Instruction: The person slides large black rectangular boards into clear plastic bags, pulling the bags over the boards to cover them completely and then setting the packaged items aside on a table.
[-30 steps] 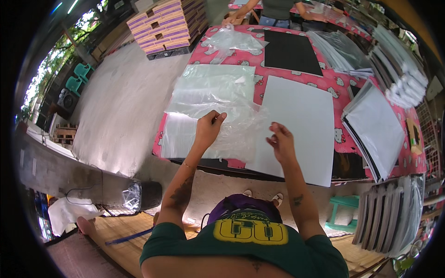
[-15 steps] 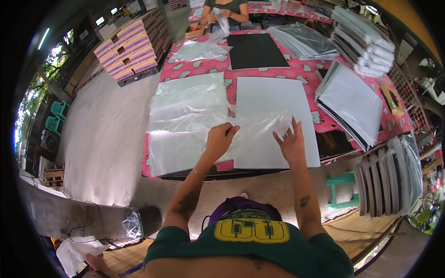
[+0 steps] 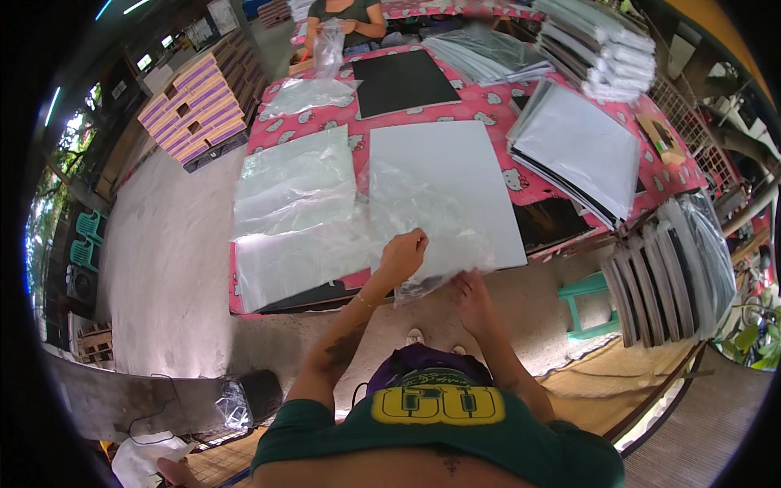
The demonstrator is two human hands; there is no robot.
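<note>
Left hand [image 3: 403, 258]: fingers drawn together, seemingly pinching clear bag [image 3: 439, 218]. Right hand [image 3: 473, 302] at its 4 o'clock, blurred, by bag's near edge; grip can't be told. Bag lies crumpled over white sheet [image 3: 464, 167], near edge overhanging table [image 3: 515, 179]; bag pile [image 3: 294, 183] at left hand's 10 o'clock. Likely light, limp, slippery, easily torn; best pinched at corners.

Head-worn fisheye, downward from near above the hands [image 3: 403, 256] and table [image 3: 488, 106], rim perhaps unclear
</note>
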